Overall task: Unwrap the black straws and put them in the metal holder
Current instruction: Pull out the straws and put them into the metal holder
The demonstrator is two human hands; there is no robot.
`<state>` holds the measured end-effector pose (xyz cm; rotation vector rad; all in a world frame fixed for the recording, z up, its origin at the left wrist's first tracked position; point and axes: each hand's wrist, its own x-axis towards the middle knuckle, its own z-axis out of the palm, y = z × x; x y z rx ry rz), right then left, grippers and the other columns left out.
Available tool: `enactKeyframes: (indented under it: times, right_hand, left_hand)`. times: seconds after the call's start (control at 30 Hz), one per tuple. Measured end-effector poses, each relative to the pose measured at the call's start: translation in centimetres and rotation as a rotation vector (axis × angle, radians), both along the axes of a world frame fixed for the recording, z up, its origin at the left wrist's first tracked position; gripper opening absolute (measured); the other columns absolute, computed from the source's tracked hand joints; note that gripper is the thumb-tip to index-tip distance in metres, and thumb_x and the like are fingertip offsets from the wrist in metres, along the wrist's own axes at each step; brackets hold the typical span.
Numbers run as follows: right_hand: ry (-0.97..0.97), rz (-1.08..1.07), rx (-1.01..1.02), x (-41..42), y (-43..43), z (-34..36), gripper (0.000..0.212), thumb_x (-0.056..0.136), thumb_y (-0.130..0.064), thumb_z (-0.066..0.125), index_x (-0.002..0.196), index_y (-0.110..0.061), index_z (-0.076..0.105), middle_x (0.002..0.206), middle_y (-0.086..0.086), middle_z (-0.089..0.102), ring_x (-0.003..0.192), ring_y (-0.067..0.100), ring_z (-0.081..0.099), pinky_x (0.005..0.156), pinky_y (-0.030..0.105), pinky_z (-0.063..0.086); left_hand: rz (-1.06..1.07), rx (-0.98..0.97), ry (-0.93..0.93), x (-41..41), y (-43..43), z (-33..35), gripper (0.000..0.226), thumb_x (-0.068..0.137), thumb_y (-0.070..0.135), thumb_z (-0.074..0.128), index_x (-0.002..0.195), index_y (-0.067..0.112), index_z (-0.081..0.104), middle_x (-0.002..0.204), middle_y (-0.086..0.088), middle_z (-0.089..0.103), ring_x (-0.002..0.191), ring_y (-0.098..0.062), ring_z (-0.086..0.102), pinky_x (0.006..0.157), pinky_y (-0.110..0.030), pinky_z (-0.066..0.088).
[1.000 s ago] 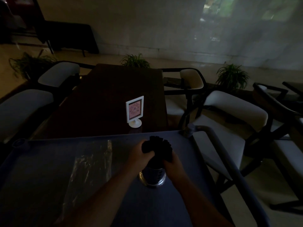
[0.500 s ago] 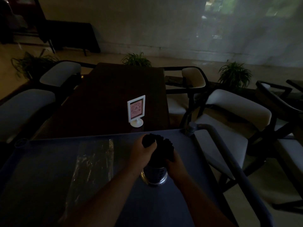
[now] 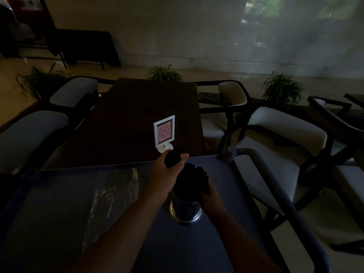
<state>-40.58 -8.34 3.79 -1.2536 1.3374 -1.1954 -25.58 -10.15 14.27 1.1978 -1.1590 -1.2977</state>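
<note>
— Since the wrapper [image 3: 114, 192] lies flat on the cart [image 3: 216, 243], are we nearly done?
— We judge so. Most black straws [image 3: 195, 174] stand in the metal holder [image 3: 185, 210], our right hand [image 3: 209, 196] curled round them. Our left hand [image 3: 167, 174] grips a raised bunch [image 3: 173, 159] just above; dropping that in looks like all that is left.
</note>
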Motion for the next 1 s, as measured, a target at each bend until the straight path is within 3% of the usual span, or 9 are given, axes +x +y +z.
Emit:
enactKeyframes:
  times: [0.07, 0.17, 0.33, 0.5, 0.67, 0.77, 0.83, 0.9, 1.0]
  right_hand:
    - [0.033, -0.010, 0.005, -0.1, -0.1, -0.3, 0.027, 0.095, 0.002, 0.056, 0.122, 0.003, 0.059, 0.121, 0.019, 0.065, 0.114, 0.031, 0.063, 0.093, 0.037, 0.055]
    - [0.038, -0.029, 0.040, 0.2, 0.2, -0.1, 0.028, 0.095, -0.002, 0.057, 0.123, -0.002, 0.059, 0.123, 0.016, 0.065, 0.114, 0.027, 0.063, 0.098, 0.047, 0.052]
    - [0.045, -0.037, 0.004, 0.2, 0.6, 0.4, 0.026, 0.093, 0.001, 0.059, 0.110, -0.018, 0.063, 0.111, 0.000, 0.068, 0.098, 0.001, 0.067, 0.079, 0.017, 0.054]
    - [0.113, -0.032, -0.029, 0.1, 0.7, 1.2, 0.032, 0.091, 0.005, 0.059, 0.098, -0.026, 0.064, 0.099, -0.008, 0.069, 0.090, -0.001, 0.069, 0.073, 0.018, 0.055]
    - [0.128, -0.065, -0.037, 0.0, 0.0, 2.1, 0.036, 0.087, 0.005, 0.062, 0.098, -0.029, 0.062, 0.099, -0.006, 0.068, 0.087, -0.005, 0.066, 0.075, 0.019, 0.051]
    - [0.091, -0.095, 0.005, 0.0, -0.3, 3.3, 0.048, 0.084, 0.009, 0.063, 0.116, -0.027, 0.055, 0.110, -0.006, 0.061, 0.096, -0.002, 0.062, 0.073, 0.015, 0.053]
    - [0.066, -0.114, -0.009, -0.2, -0.4, 4.8, 0.054, 0.087, 0.006, 0.063, 0.131, -0.021, 0.051, 0.125, 0.001, 0.058, 0.114, 0.010, 0.058, 0.087, 0.025, 0.053]
    - [0.044, -0.143, -0.073, -0.3, -0.2, 6.9, 0.051, 0.090, 0.003, 0.060, 0.133, -0.024, 0.051, 0.132, 0.000, 0.058, 0.122, 0.014, 0.056, 0.096, 0.036, 0.052]
    - [0.039, -0.267, -0.229, 0.1, 0.5, 11.0, 0.040, 0.092, 0.001, 0.055, 0.121, -0.027, 0.059, 0.121, -0.003, 0.065, 0.113, 0.012, 0.063, 0.091, 0.032, 0.054]
  left_hand:
    - [-0.001, 0.014, -0.010, 0.1, 0.3, -0.2, 0.037, 0.089, 0.012, 0.065, 0.084, 0.049, 0.071, 0.106, 0.005, 0.076, 0.100, -0.010, 0.071, 0.092, -0.043, 0.056]
    - [-0.003, 0.002, -0.018, 0.2, 0.8, -0.3, 0.036, 0.090, 0.010, 0.063, 0.086, 0.045, 0.071, 0.106, 0.003, 0.076, 0.099, -0.012, 0.071, 0.090, -0.042, 0.057]
    - [0.056, -0.033, 0.037, 0.7, 0.5, 1.7, 0.022, 0.092, 0.012, 0.062, 0.105, 0.028, 0.068, 0.103, 0.003, 0.077, 0.104, -0.013, 0.069, 0.094, -0.045, 0.055]
    - [0.103, -0.130, 0.074, 2.0, -0.4, 5.2, 0.026, 0.090, 0.013, 0.063, 0.116, 0.017, 0.061, 0.088, 0.011, 0.077, 0.093, -0.007, 0.071, 0.096, -0.047, 0.052]
    - [0.103, -0.233, 0.200, 3.3, -0.6, 7.8, 0.014, 0.086, 0.014, 0.064, 0.100, 0.017, 0.062, 0.083, -0.003, 0.076, 0.100, -0.031, 0.070, 0.092, -0.057, 0.053]
    - [0.099, -0.285, 0.270, 3.7, -0.6, 8.5, 0.012, 0.083, 0.013, 0.063, 0.089, 0.024, 0.063, 0.079, -0.004, 0.074, 0.093, -0.030, 0.071, 0.084, -0.050, 0.056]
    - [0.093, -0.312, 0.315, 3.8, -0.5, 9.0, 0.015, 0.079, 0.014, 0.065, 0.081, 0.029, 0.066, 0.076, -0.001, 0.072, 0.089, -0.027, 0.069, 0.081, -0.045, 0.056]
    - [0.101, -0.330, 0.370, 3.9, -0.5, 9.5, 0.013, 0.073, 0.018, 0.069, 0.073, 0.031, 0.068, 0.074, -0.001, 0.070, 0.087, -0.028, 0.068, 0.079, -0.042, 0.056]
    - [0.120, -0.332, 0.482, 4.3, -0.7, 9.9, 0.010, 0.077, 0.012, 0.066, 0.080, 0.021, 0.066, 0.074, -0.002, 0.068, 0.084, -0.025, 0.067, 0.082, -0.042, 0.055]
